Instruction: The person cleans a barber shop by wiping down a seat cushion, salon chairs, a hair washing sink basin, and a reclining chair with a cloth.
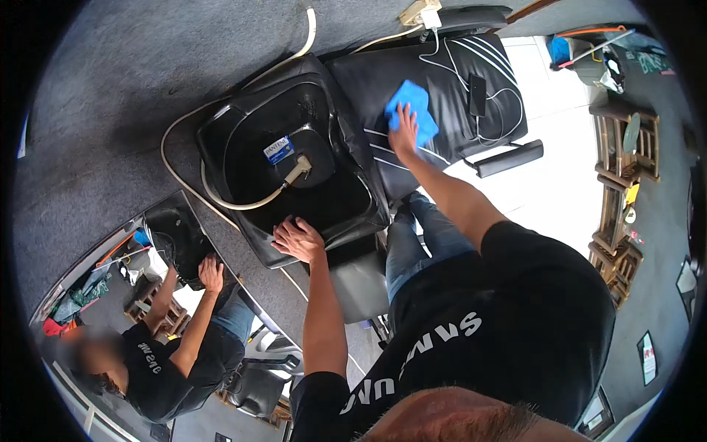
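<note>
My right hand (403,135) presses a folded blue cloth (421,103) against the black padded backrest (361,85) of a shampoo chair, which has white stripes. Its fingers lie over the near edge of the cloth. On the near rim of the black wash basin (328,228) rests my left hand (298,240), fingers spread and slightly bent, holding nothing. Inside the basin are a blue and white Pantene packet (279,149) and a cream spray head (298,172) on its hose. A black phone (478,96) with a white cable lies on the padding beyond the cloth.
A black armrest (508,158) sticks out at the chair's right side. A white charger (431,18) is plugged in behind it. A mirror (184,317) at lower left reflects me. Wooden chairs (615,214) and a bin (589,72) stand to the right.
</note>
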The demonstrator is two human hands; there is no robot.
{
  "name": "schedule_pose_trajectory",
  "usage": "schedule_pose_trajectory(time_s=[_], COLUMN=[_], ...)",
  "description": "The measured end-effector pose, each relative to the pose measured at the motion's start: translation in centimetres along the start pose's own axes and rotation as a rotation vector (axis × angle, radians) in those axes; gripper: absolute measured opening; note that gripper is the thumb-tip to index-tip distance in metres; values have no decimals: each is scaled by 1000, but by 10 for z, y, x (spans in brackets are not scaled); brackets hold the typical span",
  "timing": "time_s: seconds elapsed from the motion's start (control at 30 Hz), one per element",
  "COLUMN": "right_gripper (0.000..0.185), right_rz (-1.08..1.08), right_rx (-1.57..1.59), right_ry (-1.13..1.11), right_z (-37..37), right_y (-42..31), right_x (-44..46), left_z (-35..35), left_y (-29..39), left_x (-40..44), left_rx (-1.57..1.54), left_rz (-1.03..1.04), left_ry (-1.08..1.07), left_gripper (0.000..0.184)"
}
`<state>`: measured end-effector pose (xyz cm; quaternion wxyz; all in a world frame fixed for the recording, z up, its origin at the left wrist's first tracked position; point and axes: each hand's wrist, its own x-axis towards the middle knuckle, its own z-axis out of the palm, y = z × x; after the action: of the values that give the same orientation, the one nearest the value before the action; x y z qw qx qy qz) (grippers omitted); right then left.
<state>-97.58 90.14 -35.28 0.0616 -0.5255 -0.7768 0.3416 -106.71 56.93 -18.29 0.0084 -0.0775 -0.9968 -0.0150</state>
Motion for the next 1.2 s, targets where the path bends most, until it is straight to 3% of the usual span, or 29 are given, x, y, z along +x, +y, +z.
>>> schedule_pose_trajectory(time_s=[0.07,0.13,0.17,0.2,0.23,0.3,0.4,0.5,0.6,0.63,0.7,0.73,0.83,0.9,0.97,1.03,1.07,1.13,1.2], right_gripper=[77,69,67,68,68,69,70,70,72,75,75,75,74,72,65,64,67,72,79], right_rz=[194,179,-34,-278,-369,-563,-565,-156,116,90,-189,-333,-711,-371,171,141,216,-66,-389], right_rx=[133,123,-68,-463,-222,-231,-450,-397,-261,-304,-451,-337,-258,-466,-356,-314,-262,-450,-234], right_ry=[109,78,-106,-292,-309,-318,-264,-265,-136,-81,-100,-58,-246,-217,-328,-292,-205,-22,122], right_z=[16,29,40,52,41,13,-5,-20,-4,16,50,50,-13,-30,-64,-19,-36,6,26], right_y=[-49,-86,-96,-109,-124,-114,-62,-37,-73,-85,-98,-95,-54,-13,10,71,26,15,-4], right_x=[75,129,147,151,135,129,153,190,196,194,184,172,180,211,238,284,245,213,152], left_z=[-1,-3,-4,0,3,1,2,-1,-1,-1,0,1,4,2,2,2,3,4,1], left_y=[2,3,-1,-4,-3,-3,-3,-1,0,-1,-1,-1,-3,-3,-3,-3,-3,-3,-4], left_x=[2,0,-3,-1,0,-1,1,1,1,1,1,0,1,1,1,2,2,1,0], left_rx=[2,-1,-2,-11,-24,-24,-25,-20,-28,-32,-40,-38,-33,-30,-1,11,5,3,-5], left_rz=[6,3,-1,-5,-8,0,-9,-3,-2,-3,7,10,19,22,14,17,19,25,27], left_ry=[12,-4,-13,-12,-10,-18,-26,-27,-21,-18,-15,-17,-14,-15,-28,-33,-34,-46,-48], left_gripper=[36,36,37,37,37,37,37,37,37,38,38,38,39,39,39,40,40,42,42])
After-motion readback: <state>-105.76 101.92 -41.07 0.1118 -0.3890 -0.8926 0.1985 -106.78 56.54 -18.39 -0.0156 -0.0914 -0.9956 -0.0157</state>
